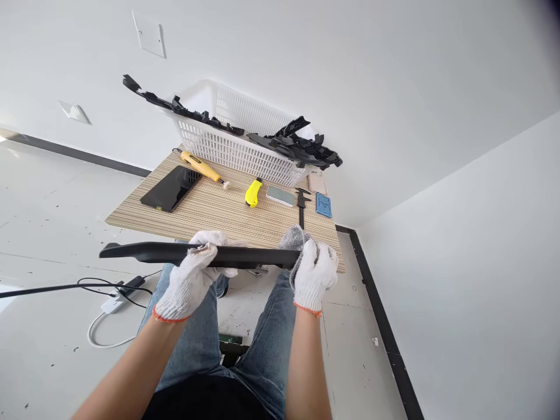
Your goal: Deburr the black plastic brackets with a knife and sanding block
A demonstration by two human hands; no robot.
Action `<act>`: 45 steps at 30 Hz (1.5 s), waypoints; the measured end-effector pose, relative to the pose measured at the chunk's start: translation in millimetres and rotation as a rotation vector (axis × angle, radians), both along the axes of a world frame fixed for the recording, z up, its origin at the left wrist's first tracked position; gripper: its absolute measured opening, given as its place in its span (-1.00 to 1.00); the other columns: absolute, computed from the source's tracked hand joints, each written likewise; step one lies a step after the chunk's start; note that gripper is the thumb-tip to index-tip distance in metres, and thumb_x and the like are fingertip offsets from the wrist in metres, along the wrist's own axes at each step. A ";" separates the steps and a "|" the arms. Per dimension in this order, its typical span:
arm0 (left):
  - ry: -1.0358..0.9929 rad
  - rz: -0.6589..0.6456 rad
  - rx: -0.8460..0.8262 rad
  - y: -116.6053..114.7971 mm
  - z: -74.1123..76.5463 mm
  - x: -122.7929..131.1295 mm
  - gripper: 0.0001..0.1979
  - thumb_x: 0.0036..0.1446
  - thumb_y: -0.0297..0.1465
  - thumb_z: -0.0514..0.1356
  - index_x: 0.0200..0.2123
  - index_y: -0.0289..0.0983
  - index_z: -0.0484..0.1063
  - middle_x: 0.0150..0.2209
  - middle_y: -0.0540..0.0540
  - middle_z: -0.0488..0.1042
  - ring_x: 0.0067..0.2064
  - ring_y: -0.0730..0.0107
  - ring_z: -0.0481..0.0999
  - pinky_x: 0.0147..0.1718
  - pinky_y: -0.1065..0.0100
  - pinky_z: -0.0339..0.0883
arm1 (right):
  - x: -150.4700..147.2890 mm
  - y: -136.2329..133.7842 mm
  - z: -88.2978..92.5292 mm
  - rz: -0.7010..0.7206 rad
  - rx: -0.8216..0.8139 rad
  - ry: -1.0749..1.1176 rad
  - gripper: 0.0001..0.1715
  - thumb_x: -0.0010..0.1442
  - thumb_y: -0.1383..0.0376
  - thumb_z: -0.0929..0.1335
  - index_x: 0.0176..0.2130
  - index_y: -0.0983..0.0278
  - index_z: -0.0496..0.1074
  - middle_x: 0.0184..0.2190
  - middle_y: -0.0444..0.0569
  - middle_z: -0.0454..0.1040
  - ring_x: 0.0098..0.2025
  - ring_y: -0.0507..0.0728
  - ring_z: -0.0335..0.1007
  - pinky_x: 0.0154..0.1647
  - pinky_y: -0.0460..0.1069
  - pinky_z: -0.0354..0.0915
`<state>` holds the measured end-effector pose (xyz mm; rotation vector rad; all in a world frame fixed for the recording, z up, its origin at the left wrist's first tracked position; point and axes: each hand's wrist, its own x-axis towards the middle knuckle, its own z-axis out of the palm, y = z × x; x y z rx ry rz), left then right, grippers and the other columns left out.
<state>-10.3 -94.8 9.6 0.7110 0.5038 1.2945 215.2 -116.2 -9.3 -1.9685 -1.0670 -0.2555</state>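
Observation:
A long black plastic trim piece [161, 252] lies level across my lap side of the table edge. My left hand [199, 262], in a white knit glove with an orange cuff, is closed around its middle. At its right end my right hand [315, 269], gloved the same way, grips a grey cloth [294, 238] that is wrapped over the piece. The cloth partly hides that end, and the fingers under the piece are out of sight.
On the striped wooden table [219, 213] lie a dark phone or tablet [171, 188], yellow rotary tool [201, 166], yellow cutter [253, 193], grey-topped block [280, 196], black caliper [301, 207] and blue card [324, 205]. Behind them, a white basket [236, 154] bears black plastic parts [301, 146]. A power strip [123, 293] sits on the floor.

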 end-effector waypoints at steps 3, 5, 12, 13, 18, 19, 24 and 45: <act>0.054 -0.013 -0.085 -4.1 1.5 10.5 -0.73 0.06 -0.32 0.39 -0.13 -0.19 0.54 -0.44 -0.01 0.57 -0.55 0.35 0.54 -0.54 0.33 0.53 | -38.2 -4.5 9.0 0.170 0.104 -0.172 -0.58 0.39 0.09 0.24 -0.34 0.23 0.53 -0.22 0.05 0.61 -0.07 0.24 0.48 0.31 0.31 0.10; 0.042 0.024 -0.141 -7.4 3.4 17.5 -0.73 0.03 -0.34 0.41 -0.15 -0.19 0.57 -0.38 -0.02 0.58 -0.55 0.42 0.50 -0.62 0.44 0.44 | -72.2 -9.2 13.0 0.335 0.126 -0.230 -0.65 0.41 0.16 0.24 -0.17 0.24 0.56 -0.14 0.03 0.62 0.01 0.23 0.48 0.38 0.32 0.02; -0.002 0.112 -0.163 -4.2 9.8 10.8 -0.83 0.07 -0.41 0.34 -0.21 -0.24 0.56 -0.35 -0.06 0.60 -0.64 0.53 0.37 -0.75 0.51 0.26 | -85.3 -11.6 -11.0 0.442 0.262 -0.376 -0.54 0.43 0.17 0.22 0.21 0.21 0.44 0.12 0.04 0.53 0.26 0.25 0.35 0.39 0.30 0.10; -0.016 0.108 -0.150 -2.5 10.1 7.4 -0.85 0.09 -0.41 0.32 -0.22 -0.25 0.55 -0.35 -0.08 0.62 -0.66 0.56 0.34 -0.76 0.52 0.23 | -72.1 -9.9 -15.4 0.400 0.253 -0.379 -0.55 0.43 0.16 0.24 0.21 0.18 0.44 0.14 0.03 0.52 0.28 0.25 0.32 0.40 0.32 0.09; -0.109 0.060 -0.173 0.6 10.5 7.9 -0.91 0.13 -0.42 0.28 -0.29 -0.30 0.56 -0.26 -0.22 0.68 -0.68 0.64 0.26 -0.77 0.59 0.14 | -36.4 -5.9 -19.3 0.182 0.210 -0.311 -0.55 0.43 0.12 0.26 0.16 0.23 0.51 0.21 0.12 0.45 0.36 0.33 0.19 0.41 0.43 -0.01; -0.136 0.058 -0.197 0.1 10.5 11.3 -0.93 0.11 -0.44 0.28 -0.32 -0.31 0.56 -0.25 -0.23 0.68 -0.65 0.63 0.30 -0.77 0.62 0.11 | -40.7 -6.3 -17.5 0.205 0.210 -0.317 -0.57 0.43 0.12 0.27 0.14 0.21 0.52 0.21 0.10 0.45 0.37 0.32 0.18 0.42 0.44 -0.04; -0.220 0.064 -0.310 -0.6 11.2 19.5 -0.93 0.04 -0.51 0.26 -0.38 -0.32 0.56 -0.20 -0.22 0.66 -0.51 0.52 0.45 -0.80 0.68 0.05 | -70.6 -4.2 -11.6 0.418 0.170 -0.390 -0.61 0.40 0.17 0.29 0.15 0.06 0.52 0.19 -0.05 0.49 0.39 0.26 0.16 0.46 0.37 -0.10; -0.081 0.065 -0.117 5.9 19.5 12.1 -0.94 0.05 -0.42 0.25 -0.44 -0.26 0.51 -0.18 -0.19 0.66 -0.65 0.63 0.18 -0.79 0.55 -0.03 | -47.8 -1.5 17.0 0.138 -0.086 0.293 -0.02 0.04 0.14 0.48 0.38 0.02 0.18 0.49 0.18 -0.18 0.39 0.55 0.06 0.14 0.39 0.29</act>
